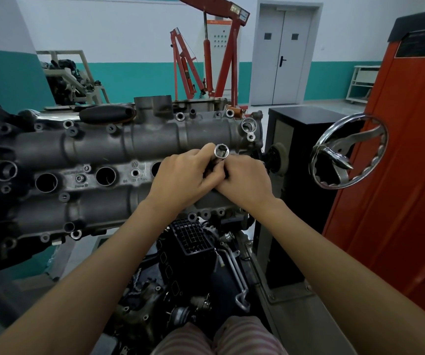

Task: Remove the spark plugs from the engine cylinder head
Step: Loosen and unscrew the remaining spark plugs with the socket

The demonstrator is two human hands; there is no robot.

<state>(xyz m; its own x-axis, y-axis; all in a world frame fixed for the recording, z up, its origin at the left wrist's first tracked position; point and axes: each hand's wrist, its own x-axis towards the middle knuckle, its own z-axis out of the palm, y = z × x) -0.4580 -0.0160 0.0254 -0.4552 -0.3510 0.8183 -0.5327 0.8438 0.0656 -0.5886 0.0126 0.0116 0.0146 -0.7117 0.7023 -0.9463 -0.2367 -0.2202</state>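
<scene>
The grey engine cylinder head [98,147] lies across the left and middle, tilted on its stand. Three dark round spark plug wells show along its middle, such as one well [105,176]. My left hand [183,180] and my right hand [244,183] meet over the head's right part. Both grip a chrome spark plug socket [221,151], whose open hex end points up towards me. The lower part of the socket tool is hidden by my fingers. I see no spark plug.
A chrome handwheel [348,152] on the engine stand sits right of my hands, beside a black cabinet [306,119] and an orange cabinet [398,162]. A black-handled tool [106,114] lies on the head's far edge. Red engine hoists [214,60] stand behind.
</scene>
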